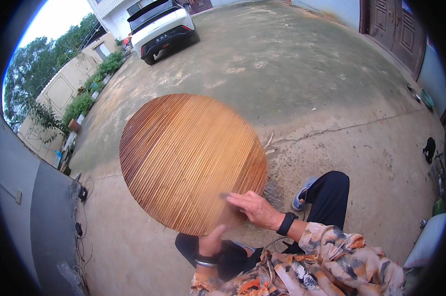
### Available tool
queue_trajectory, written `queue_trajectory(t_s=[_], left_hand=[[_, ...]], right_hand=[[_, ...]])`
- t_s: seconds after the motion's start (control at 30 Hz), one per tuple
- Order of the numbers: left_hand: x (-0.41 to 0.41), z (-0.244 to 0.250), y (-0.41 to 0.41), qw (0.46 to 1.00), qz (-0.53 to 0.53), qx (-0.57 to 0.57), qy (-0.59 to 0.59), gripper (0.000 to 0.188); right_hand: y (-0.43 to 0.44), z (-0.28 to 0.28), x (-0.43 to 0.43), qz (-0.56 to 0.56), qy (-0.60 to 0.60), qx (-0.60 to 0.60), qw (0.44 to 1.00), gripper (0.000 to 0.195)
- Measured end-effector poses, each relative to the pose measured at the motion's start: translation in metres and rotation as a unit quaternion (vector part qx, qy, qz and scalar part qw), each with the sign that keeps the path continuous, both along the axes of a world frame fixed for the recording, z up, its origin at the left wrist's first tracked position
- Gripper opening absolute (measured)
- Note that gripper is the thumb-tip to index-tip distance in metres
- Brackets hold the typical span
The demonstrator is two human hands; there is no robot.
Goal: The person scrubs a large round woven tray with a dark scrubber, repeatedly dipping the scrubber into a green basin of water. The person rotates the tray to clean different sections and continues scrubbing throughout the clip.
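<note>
A large round board of thin parallel stalks or rods [193, 159], darker brown at its two sides, is tilted in front of me above the concrete ground. My left hand [211, 240] grips its near edge, thumb on the upper face and the fingers hidden beneath. My right hand [258, 211] is at the lower right part of the board, its fingers reaching over the surface. A small dark thing, blurred, shows at its fingertips; what it is I cannot tell.
A white car [161, 27] stands at the far left of the yard. Potted plants [78, 105] line the wall. Cables [84, 236] lie along the left wall, beside clear plastic [69, 275]. A green basin [427, 98] and a white sack [426, 242] are at the right.
</note>
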State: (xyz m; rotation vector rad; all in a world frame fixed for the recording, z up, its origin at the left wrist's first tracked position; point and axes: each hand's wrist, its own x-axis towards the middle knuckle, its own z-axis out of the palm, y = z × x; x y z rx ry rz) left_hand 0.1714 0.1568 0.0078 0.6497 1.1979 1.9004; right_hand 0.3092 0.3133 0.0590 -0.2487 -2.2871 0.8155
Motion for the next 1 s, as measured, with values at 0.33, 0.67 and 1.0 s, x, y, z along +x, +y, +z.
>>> queue_trajectory(t_s=[0.33,0.67,1.0], left_hand=[[0.001,-0.018,-0.033,0.998,0.05,-0.019,-0.024,0.056],[-0.003,-0.004,-0.04,0.999,0.01,0.048,-0.005,0.06],[0.003,0.007,-0.016,0.998,0.004,0.054,-0.027,0.055]], right_hand=[[0.048,0.009,-0.019,-0.049,-0.002,0.02,0.999,0.041],[0.132,-0.01,0.013,-0.344,-0.014,-0.017,0.939,0.038],[-0.046,0.011,-0.003,0.011,0.035,0.115,0.993,0.038]])
